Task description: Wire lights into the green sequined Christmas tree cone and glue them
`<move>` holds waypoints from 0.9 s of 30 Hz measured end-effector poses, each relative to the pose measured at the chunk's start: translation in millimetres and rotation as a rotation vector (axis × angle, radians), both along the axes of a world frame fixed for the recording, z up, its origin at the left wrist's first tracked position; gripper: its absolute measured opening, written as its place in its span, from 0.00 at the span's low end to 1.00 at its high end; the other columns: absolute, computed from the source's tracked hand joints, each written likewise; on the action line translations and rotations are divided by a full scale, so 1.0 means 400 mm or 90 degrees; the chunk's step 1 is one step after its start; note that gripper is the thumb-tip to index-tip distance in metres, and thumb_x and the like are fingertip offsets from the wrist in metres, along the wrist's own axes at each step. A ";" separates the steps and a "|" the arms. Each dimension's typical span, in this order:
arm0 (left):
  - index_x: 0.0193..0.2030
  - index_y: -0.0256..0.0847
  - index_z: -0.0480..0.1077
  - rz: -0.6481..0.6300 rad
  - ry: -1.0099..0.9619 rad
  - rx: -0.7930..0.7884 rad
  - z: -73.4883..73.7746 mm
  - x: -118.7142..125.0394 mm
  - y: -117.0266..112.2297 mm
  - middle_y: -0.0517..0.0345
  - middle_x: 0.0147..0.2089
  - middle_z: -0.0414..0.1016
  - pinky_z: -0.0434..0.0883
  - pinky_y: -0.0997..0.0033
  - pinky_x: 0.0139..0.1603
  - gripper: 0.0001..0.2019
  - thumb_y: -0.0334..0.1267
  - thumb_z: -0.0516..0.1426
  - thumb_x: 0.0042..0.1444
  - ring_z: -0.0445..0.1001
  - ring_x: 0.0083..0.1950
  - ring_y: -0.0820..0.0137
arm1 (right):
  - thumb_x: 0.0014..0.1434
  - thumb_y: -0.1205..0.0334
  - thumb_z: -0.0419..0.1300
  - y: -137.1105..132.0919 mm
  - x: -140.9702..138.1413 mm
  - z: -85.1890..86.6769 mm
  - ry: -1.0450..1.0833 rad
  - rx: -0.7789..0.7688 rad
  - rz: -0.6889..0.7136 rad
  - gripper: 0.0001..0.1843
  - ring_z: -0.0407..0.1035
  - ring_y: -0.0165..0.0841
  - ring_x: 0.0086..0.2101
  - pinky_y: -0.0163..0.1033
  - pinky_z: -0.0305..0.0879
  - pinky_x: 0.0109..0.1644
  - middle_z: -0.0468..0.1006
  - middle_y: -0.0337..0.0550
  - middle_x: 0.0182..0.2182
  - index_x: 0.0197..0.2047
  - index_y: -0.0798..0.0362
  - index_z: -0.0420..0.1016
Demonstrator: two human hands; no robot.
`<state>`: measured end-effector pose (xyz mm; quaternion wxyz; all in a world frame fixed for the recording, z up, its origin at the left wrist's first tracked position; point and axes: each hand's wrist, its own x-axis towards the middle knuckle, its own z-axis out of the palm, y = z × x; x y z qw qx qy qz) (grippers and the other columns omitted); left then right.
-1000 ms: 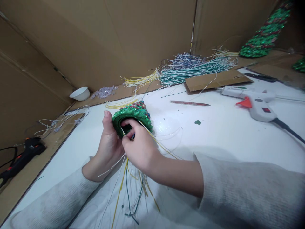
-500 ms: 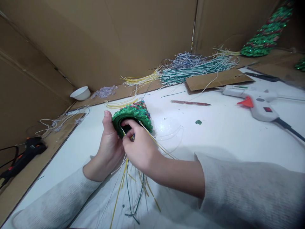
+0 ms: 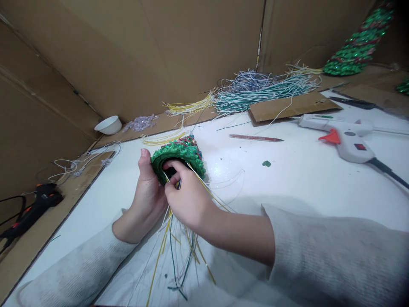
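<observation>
A small green tinsel Christmas tree (image 3: 183, 150) lies tipped on its side, its hollow base facing me. My left hand (image 3: 147, 192) wraps round the base from the left, thumb up along the rim. The fingers of my right hand (image 3: 188, 194) reach into the opening, bent in a pinch among the wires; their tips are partly hidden inside. Thin yellow, white and green wires (image 3: 169, 238) trail out of the base, below and to the right of my right hand, over the white table.
At the right rests a white glue gun (image 3: 351, 138); a black glue gun (image 3: 38, 204) lies far left. A pencil (image 3: 255, 137), cardboard piece (image 3: 287, 108), wire bundles (image 3: 262, 91), white bowl (image 3: 108, 125) and larger tinsel tree (image 3: 358, 47) stand or lie toward the back.
Hardly anything differs. The loose wires under my hands have shifted slightly, while both hands and the tree keep their places.
</observation>
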<state>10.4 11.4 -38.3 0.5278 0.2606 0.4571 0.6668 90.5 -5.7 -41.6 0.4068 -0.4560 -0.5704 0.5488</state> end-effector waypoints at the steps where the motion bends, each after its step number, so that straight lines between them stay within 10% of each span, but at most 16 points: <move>1: 0.39 0.36 0.74 0.001 -0.002 -0.002 -0.001 0.000 0.000 0.55 0.39 0.81 0.76 0.69 0.43 0.21 0.54 0.52 0.58 0.79 0.42 0.65 | 0.53 0.75 0.51 0.000 0.000 0.000 0.002 -0.002 0.003 0.24 0.63 0.29 0.30 0.36 0.62 0.40 0.67 0.36 0.28 0.51 0.49 0.70; 27: 0.32 0.38 0.72 0.016 -0.018 -0.062 0.001 -0.008 -0.004 0.61 0.30 0.78 0.74 0.74 0.34 0.20 0.56 0.53 0.55 0.75 0.27 0.72 | 0.53 0.72 0.53 -0.008 -0.005 -0.002 0.015 -0.053 0.023 0.24 0.61 0.27 0.25 0.37 0.62 0.37 0.68 0.35 0.30 0.53 0.48 0.68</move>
